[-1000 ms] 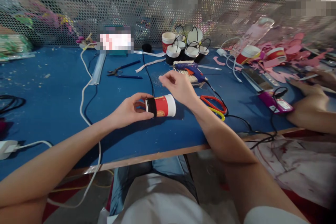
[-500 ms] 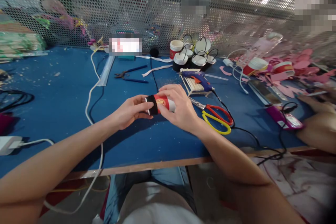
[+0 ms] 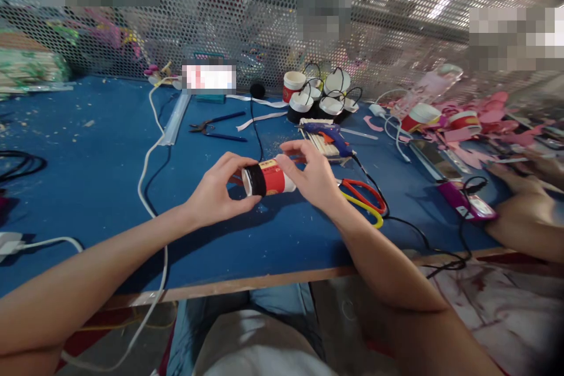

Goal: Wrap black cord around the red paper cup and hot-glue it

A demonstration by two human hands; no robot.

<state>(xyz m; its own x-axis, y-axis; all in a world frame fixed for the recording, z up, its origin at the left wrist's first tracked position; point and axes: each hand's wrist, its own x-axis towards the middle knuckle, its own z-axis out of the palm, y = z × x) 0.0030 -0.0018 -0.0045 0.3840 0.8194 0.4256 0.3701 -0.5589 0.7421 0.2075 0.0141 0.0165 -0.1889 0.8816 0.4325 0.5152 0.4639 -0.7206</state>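
A small red paper cup (image 3: 269,178) with a black band around its bottom end lies on its side, held just above the blue table (image 3: 88,176). My left hand (image 3: 215,191) grips the black-banded end with thumb and fingers. My right hand (image 3: 311,176) holds the cup's white rim end from the right. Red and yellow scissors (image 3: 363,200) lie just right of my right hand. A blue glue gun (image 3: 328,131) rests on a bundle of sticks behind the cup.
Several black-banded cups with wire handles (image 3: 321,100) stand at the back by the mesh wall. Pliers (image 3: 211,125), white and black cables (image 3: 150,153) cross the table. Another person's arm (image 3: 524,217) rests at the right beside a pink device (image 3: 467,202) and pink paper scraps (image 3: 484,111).
My right hand came down from above the table and closed on the cup's rim end. The cup has been lifted and turned a little between both hands.
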